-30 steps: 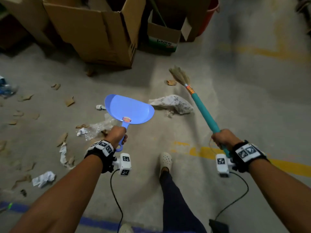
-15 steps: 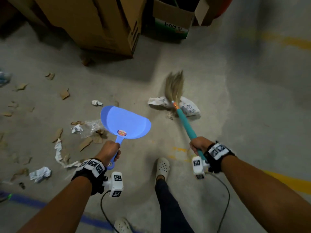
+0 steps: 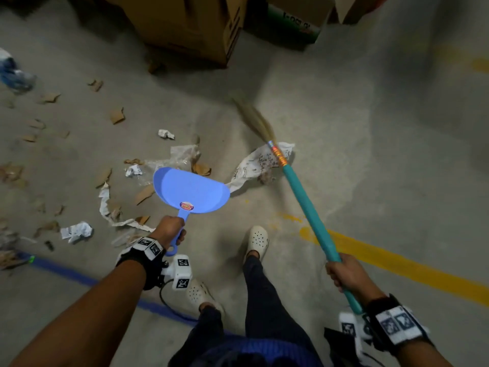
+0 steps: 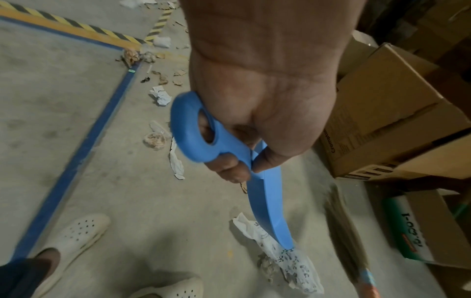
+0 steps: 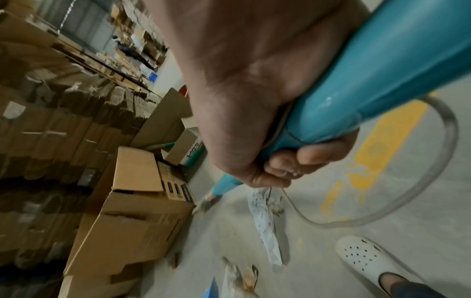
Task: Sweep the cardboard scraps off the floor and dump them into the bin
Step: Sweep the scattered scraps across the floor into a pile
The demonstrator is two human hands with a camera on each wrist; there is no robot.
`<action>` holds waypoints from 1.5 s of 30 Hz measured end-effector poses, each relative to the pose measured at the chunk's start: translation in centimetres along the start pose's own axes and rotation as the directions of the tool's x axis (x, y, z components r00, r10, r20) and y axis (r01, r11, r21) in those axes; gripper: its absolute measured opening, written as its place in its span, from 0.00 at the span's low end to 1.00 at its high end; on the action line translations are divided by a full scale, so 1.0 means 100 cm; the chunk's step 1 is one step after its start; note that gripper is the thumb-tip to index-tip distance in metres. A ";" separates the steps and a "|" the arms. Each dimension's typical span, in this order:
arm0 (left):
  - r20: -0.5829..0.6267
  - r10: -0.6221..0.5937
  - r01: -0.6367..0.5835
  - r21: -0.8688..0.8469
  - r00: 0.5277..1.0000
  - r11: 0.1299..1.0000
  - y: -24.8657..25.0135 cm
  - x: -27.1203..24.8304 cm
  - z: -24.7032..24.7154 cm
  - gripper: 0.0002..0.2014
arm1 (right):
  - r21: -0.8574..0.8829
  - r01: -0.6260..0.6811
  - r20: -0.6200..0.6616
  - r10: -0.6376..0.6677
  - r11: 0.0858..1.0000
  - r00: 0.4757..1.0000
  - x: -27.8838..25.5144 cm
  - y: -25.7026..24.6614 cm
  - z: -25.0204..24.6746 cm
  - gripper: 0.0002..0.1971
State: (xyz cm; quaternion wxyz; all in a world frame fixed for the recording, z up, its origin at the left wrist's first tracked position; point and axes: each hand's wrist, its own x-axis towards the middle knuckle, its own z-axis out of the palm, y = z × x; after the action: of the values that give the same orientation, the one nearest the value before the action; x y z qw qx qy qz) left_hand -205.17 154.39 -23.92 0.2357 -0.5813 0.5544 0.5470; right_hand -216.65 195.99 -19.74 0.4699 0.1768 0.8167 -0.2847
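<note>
The left hand grips the smooth blue plastic dustpan by its looped handle, the right hand wraps the glossy teal broom, blurred bristles beyond the fingers, torn cardboard scraps scattered farther left on concrete.

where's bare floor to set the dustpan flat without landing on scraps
Bare concrete lies right of the broom, between the yellow line and the cardboard boxes, and just ahead of the white shoe. It is crowded left of the dustpan: cardboard scraps and crumpled paper out to the blue line.
</note>
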 end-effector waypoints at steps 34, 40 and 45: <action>-0.223 0.045 -0.117 -0.320 0.974 0.940 -0.194 -0.019 -0.354 0.20 | -0.149 0.232 0.346 -0.169 0.961 0.923 -0.179 -0.232 0.422 0.13; -0.155 0.116 -0.138 -0.140 0.981 0.981 -0.217 -0.009 -0.347 0.17 | -0.074 0.148 0.207 -0.130 0.986 0.970 -0.173 -0.162 0.392 0.13; -0.201 0.161 -0.189 -0.126 0.966 0.974 -0.227 -0.070 -0.315 0.16 | 0.092 0.027 0.148 -0.041 0.995 0.988 -0.167 -0.069 0.364 0.14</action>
State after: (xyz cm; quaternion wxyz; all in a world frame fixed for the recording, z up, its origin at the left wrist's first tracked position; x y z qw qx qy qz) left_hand -171.42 135.56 -16.03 0.0896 -0.5950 0.5825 0.5465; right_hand -187.95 167.26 -17.60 0.5164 0.1619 0.7684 -0.3415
